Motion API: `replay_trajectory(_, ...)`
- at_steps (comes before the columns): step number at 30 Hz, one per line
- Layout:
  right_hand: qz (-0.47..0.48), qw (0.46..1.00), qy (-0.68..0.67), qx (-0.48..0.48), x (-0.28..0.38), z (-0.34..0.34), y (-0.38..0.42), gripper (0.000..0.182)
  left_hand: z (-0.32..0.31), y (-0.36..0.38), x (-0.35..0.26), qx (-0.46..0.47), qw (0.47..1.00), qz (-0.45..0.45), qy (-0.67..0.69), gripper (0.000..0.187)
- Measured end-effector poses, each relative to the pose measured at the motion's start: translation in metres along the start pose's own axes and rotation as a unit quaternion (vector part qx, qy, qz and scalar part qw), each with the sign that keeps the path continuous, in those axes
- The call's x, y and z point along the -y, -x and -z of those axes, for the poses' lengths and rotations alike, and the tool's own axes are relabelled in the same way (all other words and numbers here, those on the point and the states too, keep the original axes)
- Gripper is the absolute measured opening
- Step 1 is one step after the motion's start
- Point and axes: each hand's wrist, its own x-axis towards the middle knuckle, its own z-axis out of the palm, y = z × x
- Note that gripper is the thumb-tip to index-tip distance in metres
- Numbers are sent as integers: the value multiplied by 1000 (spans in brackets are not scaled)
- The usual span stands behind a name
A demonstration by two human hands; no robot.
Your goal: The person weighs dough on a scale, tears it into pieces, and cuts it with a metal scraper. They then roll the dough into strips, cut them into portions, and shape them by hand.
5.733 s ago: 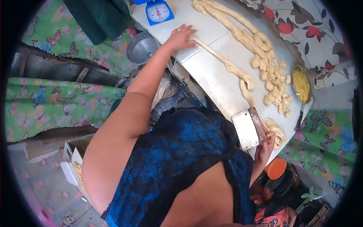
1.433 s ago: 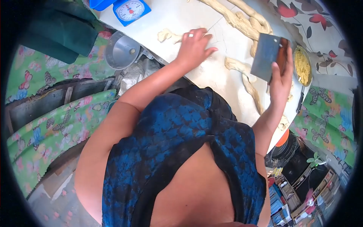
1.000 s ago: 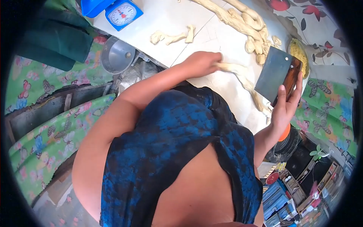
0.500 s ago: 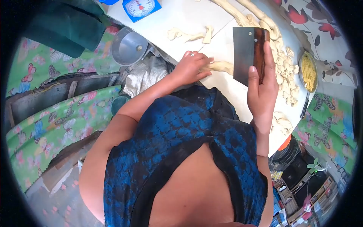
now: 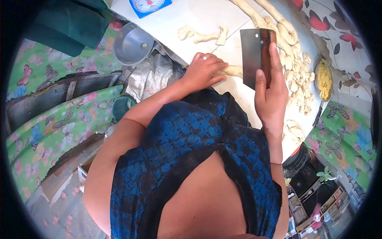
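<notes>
My left hand [image 5: 203, 71], with a ring on one finger, is wrapped over one end of a dough strip [image 5: 234, 71] on the white tabletop. The strip's other end reaches the blade of a cleaver [image 5: 252, 55]. My right hand [image 5: 273, 89] grips the cleaver's dark wooden handle, thumb and fingers along it. Right of the cleaver lies a pile of cut dough pieces [image 5: 296, 81]. Longer dough ropes [image 5: 278, 26] run above it. Small dough scraps [image 5: 203, 36] lie beyond my left hand.
A blue scale [image 5: 147, 5] stands at the table's far left edge. On the right are a bowl of yellow filling [image 5: 324, 79] and a black-handled tool [image 5: 318, 114]. More dough [image 5: 292, 131] lies near the right edge. A metal pot [image 5: 134, 44] is left of the table.
The cleaver and my right hand have shifted slightly left, so less of the strip shows between blade and left hand. The view has shifted a little.
</notes>
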Motion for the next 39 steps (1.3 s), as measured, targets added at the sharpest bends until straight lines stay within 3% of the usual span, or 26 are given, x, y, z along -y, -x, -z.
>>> replay_trajectory(5,-21,998,37,45,-2,-8,-2,62,-3,1,0,-6,1000,-2,-1,36)
replay_trajectory(8,-32,980,113,161,-42,-52,3,72,-5,0,0,-2,1000,-9,-24,34)
replay_trajectory(15,-35,979,125,158,-43,-60,-13,66,-2,-1,1,-8,1000,-16,-20,28)
replay_trajectory(17,-98,982,25,159,-45,-51,-20,64,-5,-1,7,-20,999,15,32,21)
replay_trajectory(19,-79,985,-44,146,-51,-35,-17,60,-2,-6,8,-23,997,57,44,22)
replay_trajectory(21,-78,991,-88,61,-48,-11,-9,57,0,-10,10,-96,971,169,136,26)
replay_trajectory(22,-43,992,-116,12,-50,-4,-7,57,5,-13,12,-104,982,134,85,32)
replay_trajectory(23,-92,987,-133,16,-46,12,-2,57,8,-17,8,-101,982,133,86,32)
replay_trajectory(25,-74,990,-112,-32,-37,30,4,56,13,-27,0,-138,989,39,-45,38)
replay_trajectory(26,-77,991,-97,-48,-33,38,7,55,10,-32,-1,-85,995,9,-56,43)
replay_trajectory(27,-79,991,-81,-64,-31,43,9,54,6,-38,-6,-84,995,5,-56,43)
replay_trajectory(28,-26,995,-37,-87,-39,45,9,53,0,-44,-12,-27,999,-30,-29,44)
replay_trajectory(30,-59,993,-35,-99,-30,48,14,53,-15,-54,-23,57,997,-58,12,43)
replay_trajectory(32,-90,989,-33,-111,-26,49,16,53,-32,-52,-24,76,995,-68,21,41)
replay_trajectory(34,-54,990,18,-129,-31,45,20,53,-41,-48,-23,73,993,-92,6,38)
replay_trajectory(39,-85,995,50,-4,-50,5,19,60,-43,-45,-20,67,993,-93,11,34)
